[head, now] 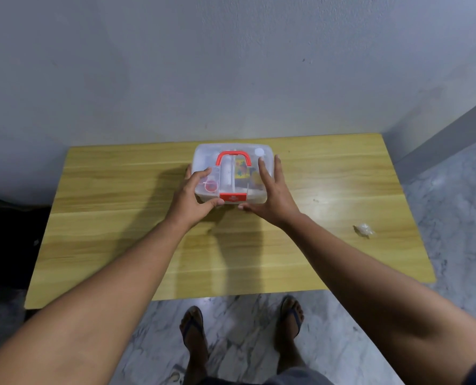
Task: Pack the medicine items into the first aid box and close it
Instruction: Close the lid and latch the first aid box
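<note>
A clear plastic first aid box (207, 154) with a red handle (233, 157) and a red front latch (233, 197) stands on the far middle of the wooden table (106, 232). Its lid is down, and medicine items show dimly through it. My left hand (193, 198) grips the box's left front corner, fingers on the lid and thumb at the front beside the latch. My right hand (273, 195) rests on the right side of the lid with its fingers spread flat and its thumb low at the front edge.
A small crumpled clear plastic wrapper (365, 230) lies on the table's right side. A grey wall runs right behind the table. A dark object (6, 245) stands at the left of the table. Marble floor and my sandalled feet lie below the near edge.
</note>
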